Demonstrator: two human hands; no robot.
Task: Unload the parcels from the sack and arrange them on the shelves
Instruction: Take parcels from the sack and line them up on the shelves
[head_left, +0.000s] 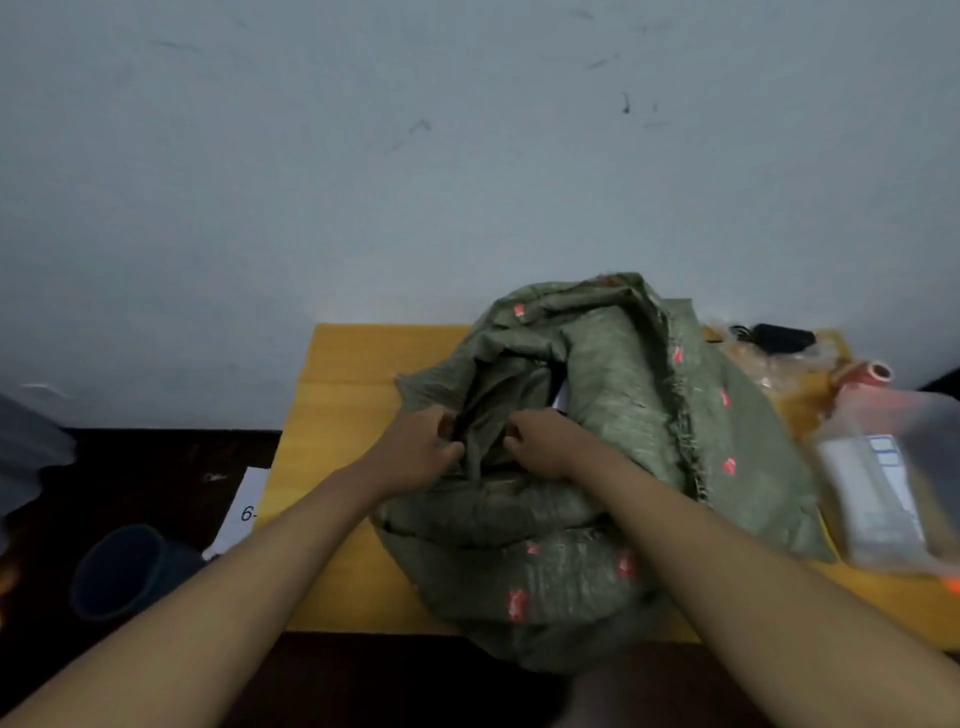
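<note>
Sack, green woven cloth with small red marks I cannot read, lies slumped on the yellow table against the pale wall, its mouth turned toward me. I see my left hand and my right hand side by side at that mouth, each with fingers curled round a fold of the cloth, gripping it. To the right of the sack, a blurred clear parcel with a white label lies on the table; its print is too smeared to read. At the table's left edge a white sheet shows "6-". A dark bin stands on the floor further left.
</note>
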